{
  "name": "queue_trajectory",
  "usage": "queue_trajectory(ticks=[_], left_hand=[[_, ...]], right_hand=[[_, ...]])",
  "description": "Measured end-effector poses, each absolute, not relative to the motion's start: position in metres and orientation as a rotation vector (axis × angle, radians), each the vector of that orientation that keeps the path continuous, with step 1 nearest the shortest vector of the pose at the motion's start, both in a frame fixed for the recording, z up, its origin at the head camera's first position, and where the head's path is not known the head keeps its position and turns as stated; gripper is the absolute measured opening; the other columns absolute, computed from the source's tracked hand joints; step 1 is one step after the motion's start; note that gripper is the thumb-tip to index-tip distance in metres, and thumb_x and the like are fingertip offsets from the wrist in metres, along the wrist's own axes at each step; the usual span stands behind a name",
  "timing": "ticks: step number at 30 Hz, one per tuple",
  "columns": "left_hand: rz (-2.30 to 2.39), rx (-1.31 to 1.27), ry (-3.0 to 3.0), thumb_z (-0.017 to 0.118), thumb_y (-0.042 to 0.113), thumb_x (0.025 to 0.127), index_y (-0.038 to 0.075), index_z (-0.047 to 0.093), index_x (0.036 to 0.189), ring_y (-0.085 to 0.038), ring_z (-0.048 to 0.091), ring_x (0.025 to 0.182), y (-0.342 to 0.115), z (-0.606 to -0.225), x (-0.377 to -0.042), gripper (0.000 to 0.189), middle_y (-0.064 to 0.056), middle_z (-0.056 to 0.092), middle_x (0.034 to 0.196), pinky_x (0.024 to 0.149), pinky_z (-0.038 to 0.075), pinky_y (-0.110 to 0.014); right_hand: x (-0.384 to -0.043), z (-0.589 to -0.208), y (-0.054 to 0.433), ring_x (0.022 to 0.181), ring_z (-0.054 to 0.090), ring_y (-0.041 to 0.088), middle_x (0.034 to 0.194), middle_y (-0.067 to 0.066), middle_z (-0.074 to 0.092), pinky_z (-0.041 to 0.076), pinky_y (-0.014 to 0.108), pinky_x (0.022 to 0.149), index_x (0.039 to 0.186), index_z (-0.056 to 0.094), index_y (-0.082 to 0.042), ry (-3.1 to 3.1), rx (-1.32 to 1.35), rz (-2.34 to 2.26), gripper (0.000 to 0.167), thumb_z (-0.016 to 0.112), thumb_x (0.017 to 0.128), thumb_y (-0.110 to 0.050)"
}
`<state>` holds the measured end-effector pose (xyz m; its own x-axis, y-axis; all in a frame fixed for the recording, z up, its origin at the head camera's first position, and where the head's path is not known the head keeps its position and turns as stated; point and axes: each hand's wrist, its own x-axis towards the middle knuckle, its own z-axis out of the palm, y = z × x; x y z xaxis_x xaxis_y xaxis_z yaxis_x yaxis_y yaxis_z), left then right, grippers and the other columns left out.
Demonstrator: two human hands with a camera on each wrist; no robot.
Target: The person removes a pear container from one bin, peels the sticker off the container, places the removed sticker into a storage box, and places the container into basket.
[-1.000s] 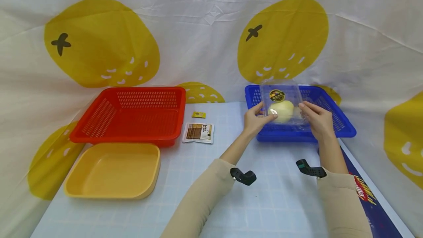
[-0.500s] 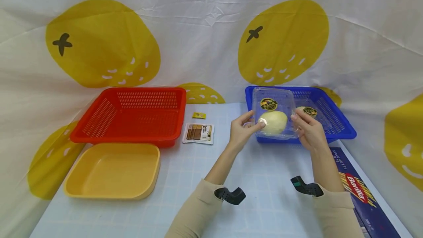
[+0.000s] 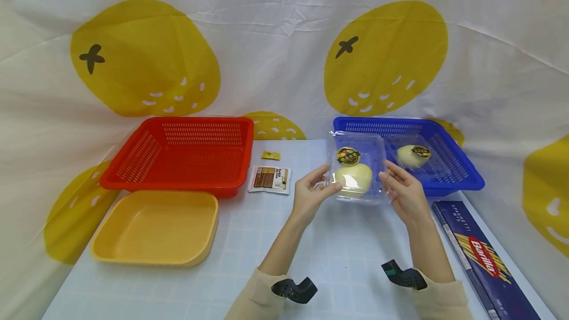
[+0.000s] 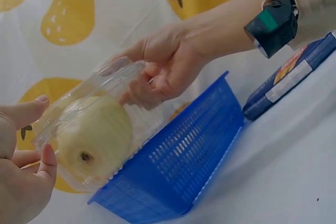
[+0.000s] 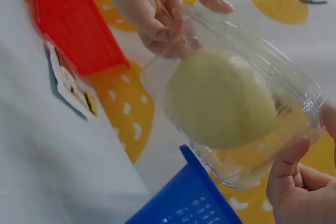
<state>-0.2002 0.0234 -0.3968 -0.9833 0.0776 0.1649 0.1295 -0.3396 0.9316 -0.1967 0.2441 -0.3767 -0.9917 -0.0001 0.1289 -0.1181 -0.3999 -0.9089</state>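
Observation:
Both hands hold up a see-through plastic clamshell box (image 3: 368,151) with a round black-and-yellow sticker. Inside it lies a pale yellow-green fruit (image 3: 353,181); a dark spot marks its end in the left wrist view. My left hand (image 3: 307,195) pinches the box's left side, thumb in front. On the opposite side my right hand (image 3: 405,195) grips the edge between thumb and fingers. The box is tilted and hangs in front of the blue basket (image 3: 468,181), overlapping its left part in the head view. Another such box (image 3: 437,164) with a pale fruit (image 3: 410,158) sits in that basket.
A red basket (image 3: 178,181) stands at the back left, a yellow tub (image 3: 155,256) before it. Between the baskets lie a small yellow packet (image 3: 270,155) and a white-and-brown sachet (image 3: 269,180). A blue spaghetti box (image 3: 484,260) lies along the right edge.
Both hands have drawn the fruit box down, leftward and nearer, from over the blue basket to its front. The second box in the basket and the spaghetti box have come into fuller view.

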Motion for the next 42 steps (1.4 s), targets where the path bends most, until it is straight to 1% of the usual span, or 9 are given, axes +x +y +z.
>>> queue_trajectory(ticks=[2,6,10,17,22,27,32,37,42], left_hand=[[-2.544,-0.279,-1.782,0.073,-0.004,0.074,-0.005,0.054,0.127,-0.013,0.049,0.096,0.018,-0.398,-0.195,0.056,-0.016,0.057,0.127,0.071,0.048,-0.015],[-2.566,-0.279,-1.763,0.071,-0.005,0.075,-0.007,0.053,0.128,-0.015,0.050,0.096,0.007,-0.402,-0.186,0.056,-0.019,0.055,0.128,0.073,0.050,-0.017],[-2.586,-0.278,-1.741,0.069,-0.006,0.075,-0.009,0.051,0.128,-0.015,0.049,0.097,-0.003,-0.407,-0.177,0.056,-0.021,0.054,0.127,0.072,0.049,-0.016],[-2.592,-0.249,-1.756,0.069,-0.008,0.074,-0.009,0.051,0.128,-0.013,0.054,0.090,-0.019,-0.418,-0.164,0.057,-0.023,0.054,0.124,0.074,0.051,-0.018],[-2.573,-0.206,-1.757,0.070,-0.008,0.074,-0.009,0.052,0.128,-0.015,0.053,0.093,-0.028,-0.421,-0.154,0.057,-0.022,0.053,0.126,0.072,0.050,-0.017],[-2.561,-0.166,-1.749,0.070,-0.009,0.074,-0.011,0.050,0.128,-0.016,0.051,0.093,-0.034,-0.422,-0.142,0.058,-0.024,0.053,0.124,0.071,0.050,-0.016],[-2.542,-0.119,-1.735,0.070,-0.010,0.072,-0.013,0.051,0.126,-0.018,0.051,0.095,-0.041,-0.427,-0.132,0.058,-0.026,0.054,0.122,0.070,0.050,-0.016],[-2.522,-0.043,-1.755,0.070,-0.011,0.072,-0.014,0.050,0.126,-0.016,0.052,0.093,-0.049,-0.436,-0.124,0.058,-0.027,0.056,0.116,0.070,0.050,-0.016],[-2.492,0.020,-1.785,0.071,-0.010,0.071,-0.013,0.052,0.125,-0.017,0.053,0.093,-0.056,-0.446,-0.118,0.057,-0.024,0.057,0.116,0.070,0.051,-0.018]], right_hand=[[-0.194,-0.379,0.240,0.068,0.048,0.006,0.085,-0.002,0.053,0.044,0.015,0.057,0.125,0.055,-0.007,-1.727,0.169,2.541,0.036,0.059,0.090,0.002],[-0.187,-0.383,0.231,0.067,0.047,0.004,0.088,-0.002,0.050,0.042,0.013,0.056,0.136,0.041,0.001,-1.820,0.183,2.515,0.049,0.059,0.090,0.001],[-0.179,-0.386,0.222,0.064,0.044,0.002,0.090,-0.002,0.046,0.041,0.013,0.055,0.141,0.033,0.006,-1.913,0.147,2.475,0.058,0.060,0.090,-0.001],[-0.168,-0.393,0.206,0.065,0.046,0.002,0.099,0.002,0.046,0.042,0.013,0.055,0.137,0.036,0.009,-1.978,0.102,2.424,0.056,0.061,0.088,0.002],[-0.162,-0.399,0.197,0.063,0.047,0.003,0.099,0.004,0.046,0.043,0.013,0.054,0.136,0.036,0.009,-1.976,0.166,2.437,0.054,0.059,0.087,0.005],[-0.158,-0.403,0.189,0.064,0.048,0.003,0.101,0.006,0.047,0.043,0.013,0.054,0.134,0.037,0.012,-1.975,0.171,2.430,0.053,0.059,0.086,0.007],[-0.153,-0.410,0.180,0.066,0.051,0.004,0.100,0.006,0.050,0.044,0.015,0.055,0.132,0.038,0.015,-1.972,0.198,2.450,0.052,0.058,0.085,0.009],[-0.150,-0.422,0.171,0.061,0.048,0.002,0.095,0.004,0.050,0.042,0.013,0.052,0.131,0.038,0.018,-1.982,0.187,2.459,0.053,0.059,0.082,0.011],[-0.146,-0.433,0.163,0.060,0.047,0.001,0.096,0.005,0.048,0.041,0.014,0.052,0.132,0.036,0.019,-2.026,0.133,2.464,0.055,0.059,0.082,0.011]])
